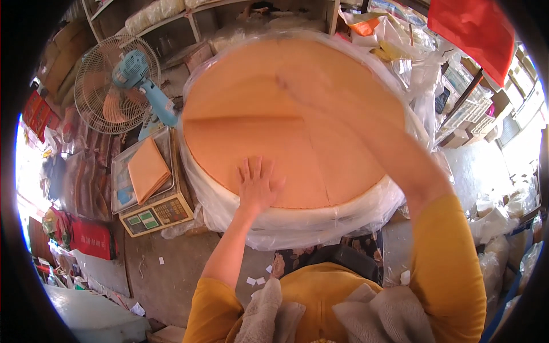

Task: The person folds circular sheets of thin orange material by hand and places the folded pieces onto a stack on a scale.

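A wide round of smooth orange-tan sheets [246, 146] lies in front of me, its thick pale side wrapped in clear plastic film [286, 231]. A raised fold or edge runs across its left half, and a seam crosses it toward the near rim. My left hand [257, 184] rests flat on the near left part, fingers spread, holding nothing. Over the far middle, my right hand [291, 88] is reaching across the surface. Motion smears its fingers, so their shape and anything in them cannot be made out.
Left of the round, a digital scale [160, 214] carries a metal tray [164, 140] with a folded orange sheet [147, 170]. Behind it stands a blue fan [134, 71]. Shelves [197, 26] line the back. Plastic bags, white crates [460, 114] and a red cloth [474, 37] are at right.
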{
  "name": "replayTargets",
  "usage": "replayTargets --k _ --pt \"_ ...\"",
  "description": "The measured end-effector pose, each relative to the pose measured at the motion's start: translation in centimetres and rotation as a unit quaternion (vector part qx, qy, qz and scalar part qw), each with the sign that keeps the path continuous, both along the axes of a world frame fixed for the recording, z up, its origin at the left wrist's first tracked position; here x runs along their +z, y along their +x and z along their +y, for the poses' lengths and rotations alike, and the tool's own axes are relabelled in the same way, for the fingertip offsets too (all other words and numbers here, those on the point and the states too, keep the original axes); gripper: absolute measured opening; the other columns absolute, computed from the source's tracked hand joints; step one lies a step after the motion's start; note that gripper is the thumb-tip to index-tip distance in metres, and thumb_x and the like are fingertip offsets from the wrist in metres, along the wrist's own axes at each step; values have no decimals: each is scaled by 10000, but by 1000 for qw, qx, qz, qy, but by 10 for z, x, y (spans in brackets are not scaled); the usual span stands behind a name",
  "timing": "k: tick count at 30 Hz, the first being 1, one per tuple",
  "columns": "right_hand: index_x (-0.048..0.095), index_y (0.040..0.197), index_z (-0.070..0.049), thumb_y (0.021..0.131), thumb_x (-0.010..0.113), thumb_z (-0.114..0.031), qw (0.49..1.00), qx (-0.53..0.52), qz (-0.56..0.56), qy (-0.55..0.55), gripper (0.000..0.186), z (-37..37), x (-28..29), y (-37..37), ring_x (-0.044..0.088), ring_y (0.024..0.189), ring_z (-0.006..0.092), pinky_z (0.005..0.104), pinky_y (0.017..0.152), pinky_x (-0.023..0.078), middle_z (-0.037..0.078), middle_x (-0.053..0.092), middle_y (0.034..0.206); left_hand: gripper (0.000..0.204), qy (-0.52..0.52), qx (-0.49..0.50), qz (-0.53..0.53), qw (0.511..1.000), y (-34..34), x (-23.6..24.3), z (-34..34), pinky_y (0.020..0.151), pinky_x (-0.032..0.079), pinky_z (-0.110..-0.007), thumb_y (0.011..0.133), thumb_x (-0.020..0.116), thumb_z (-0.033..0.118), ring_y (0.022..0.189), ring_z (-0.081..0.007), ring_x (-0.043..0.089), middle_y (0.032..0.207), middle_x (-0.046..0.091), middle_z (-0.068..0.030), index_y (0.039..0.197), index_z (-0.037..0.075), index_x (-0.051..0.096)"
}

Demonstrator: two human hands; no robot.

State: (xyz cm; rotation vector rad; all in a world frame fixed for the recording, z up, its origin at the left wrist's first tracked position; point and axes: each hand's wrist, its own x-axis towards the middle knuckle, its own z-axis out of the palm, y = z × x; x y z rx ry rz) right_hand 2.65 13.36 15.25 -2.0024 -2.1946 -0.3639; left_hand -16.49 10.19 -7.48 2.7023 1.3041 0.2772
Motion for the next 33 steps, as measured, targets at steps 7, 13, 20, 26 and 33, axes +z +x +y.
replayTargets --k 7,13,20,26,33 --pt "565 832 -61 776 543 -76 936 177 -94 288 62 -54 69 11 649 783 267 390 742 494 118 626 729 659 21 4 -17 1000 -9 -8 -1 1139 61 -558 895 460 562 1418 -400 96 1535 207 -127 1437 197 372" --pt "624 1115 -82 763 607 -82 953 220 -112 177 352 -161 -6 88 607 1046 253 478 1000 423 76 631 1065 772 -53 66 -195 977 -25 -29 40 1146 135 -502 817 639 388 1387 -415 181 1499 252 -201 1430 41 323" --pt "587 1218 -107 736 472 60 989 -122 -14 79 523 -207 -78 221 305 1381 282 568 1123 170 94 492 1343 766 -42 270 -268 924 -13 -10 75 1132 219 -455 788 674 211 1379 -408 211 1494 199 -259 1416 -1 291" --pt "564 1206 -51 772 518 -10 956 194 157 156 438 -187 -55 117 493 1194 335 474 1039 366 134 526 1301 519 142 65 -93 983 -25 -13 67 1085 289 -456 792 512 -24 1315 -360 351 1400 394 -200 1307 11 454" --pt "566 1204 14 904 491 -87 834 449 268 174 325 -230 47 22 526 1205 343 548 1013 367 180 537 1306 260 150 -8 -108 983 -6 -35 70 995 378 -466 861 456 17 1158 -342 508 1179 592 -143 1089 -5 579"
